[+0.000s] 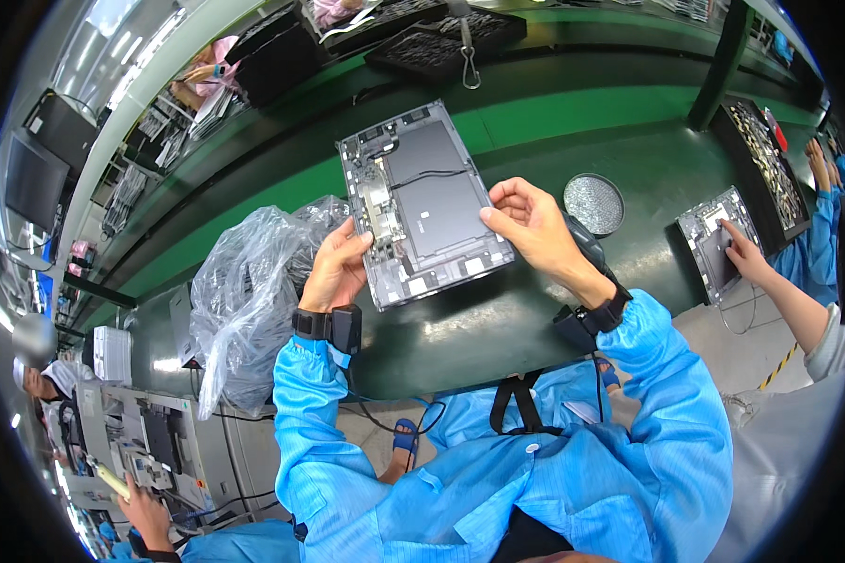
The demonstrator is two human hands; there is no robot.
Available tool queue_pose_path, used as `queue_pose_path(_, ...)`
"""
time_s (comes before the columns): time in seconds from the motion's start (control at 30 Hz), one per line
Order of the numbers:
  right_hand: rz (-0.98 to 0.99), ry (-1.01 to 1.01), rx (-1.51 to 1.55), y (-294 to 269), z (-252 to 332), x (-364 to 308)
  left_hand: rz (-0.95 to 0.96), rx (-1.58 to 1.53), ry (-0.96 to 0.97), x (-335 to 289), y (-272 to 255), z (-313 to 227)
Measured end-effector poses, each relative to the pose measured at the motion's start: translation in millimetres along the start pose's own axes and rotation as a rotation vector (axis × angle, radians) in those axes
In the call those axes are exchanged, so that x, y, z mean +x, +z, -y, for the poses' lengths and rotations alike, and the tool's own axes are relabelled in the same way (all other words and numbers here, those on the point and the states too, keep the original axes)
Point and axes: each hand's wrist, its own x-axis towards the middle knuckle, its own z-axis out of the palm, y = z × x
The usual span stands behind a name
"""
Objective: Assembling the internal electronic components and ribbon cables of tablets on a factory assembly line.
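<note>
The left hand (336, 266) is gripping the opened flat device (432, 202) at its eight o'clock edge, and the right hand (540, 231) is pinching it at four o'clock. The device is showing its grey inside above the green table (535, 314). From it, a plastic bag (253, 286) is lying toward eight o'clock and a round dish (594, 205) toward three. Beyond the dish, a co-worker's hand (745, 257) is touching a similar device (699, 236).
</note>
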Motion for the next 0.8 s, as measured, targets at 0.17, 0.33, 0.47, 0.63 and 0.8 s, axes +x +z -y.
queue_pose_path(0.17, -0.198, -0.181, -0.517, -57, 14, -35, 0.080, -0.039, 0.020, -1, 27, 19)
queue_pose_path(0.33, -0.375, -0.454, -1.164, -132, 19, -56, 0.035, -0.043, 0.043, -18, 42, 20)
queue_pose_path(0.47, -0.219, -0.468, -1.383, -110, 2, -77, 0.031, -0.037, 0.048, -25, 47, 24)
queue_pose_path(0.63, -0.112, -0.476, -1.591, -91, -5, -61, 0.041, -0.024, 0.016, -31, 51, 27)
queue_pose_path(0.8, 0.009, -0.406, -1.662, -92, -12, -49, 0.028, -0.040, 0.010, -41, 61, 33)
